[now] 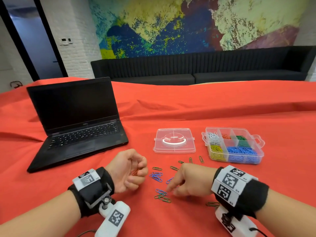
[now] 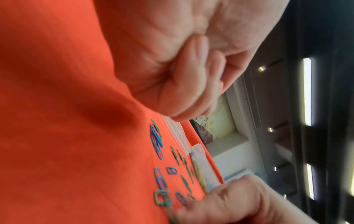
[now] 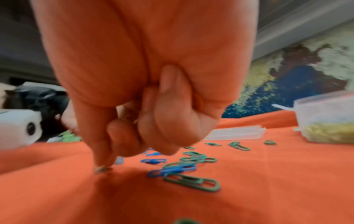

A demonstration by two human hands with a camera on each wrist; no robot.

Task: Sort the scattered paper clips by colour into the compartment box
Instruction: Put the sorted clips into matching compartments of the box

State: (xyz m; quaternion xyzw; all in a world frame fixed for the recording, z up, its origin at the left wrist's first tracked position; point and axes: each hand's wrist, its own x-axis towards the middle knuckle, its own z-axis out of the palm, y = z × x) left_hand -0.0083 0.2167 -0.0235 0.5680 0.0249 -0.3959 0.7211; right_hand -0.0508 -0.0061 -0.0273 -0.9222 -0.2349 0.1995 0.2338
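My left hand (image 1: 139,169) hovers palm-up over the red cloth, fingers curled round a few red paper clips (image 1: 135,171). In the left wrist view its fingers (image 2: 193,78) are folded into the palm and the clips are hidden. My right hand (image 1: 169,188) is low on the cloth, fingers curled. Its thumb and index tips (image 3: 102,166) meet on a small clip. Blue clips (image 1: 156,176) and a blue-and-green pile (image 1: 162,195) lie between the hands. The clear compartment box (image 1: 227,128) at the right holds white, red, green, yellow and blue clips.
The box's clear lid (image 1: 174,141) lies left of the box. An open black laptop (image 1: 77,117) stands at the left. Several green clips (image 1: 189,159) are scattered in front of the lid and box. One more green clip (image 1: 212,204) lies by my right wrist.
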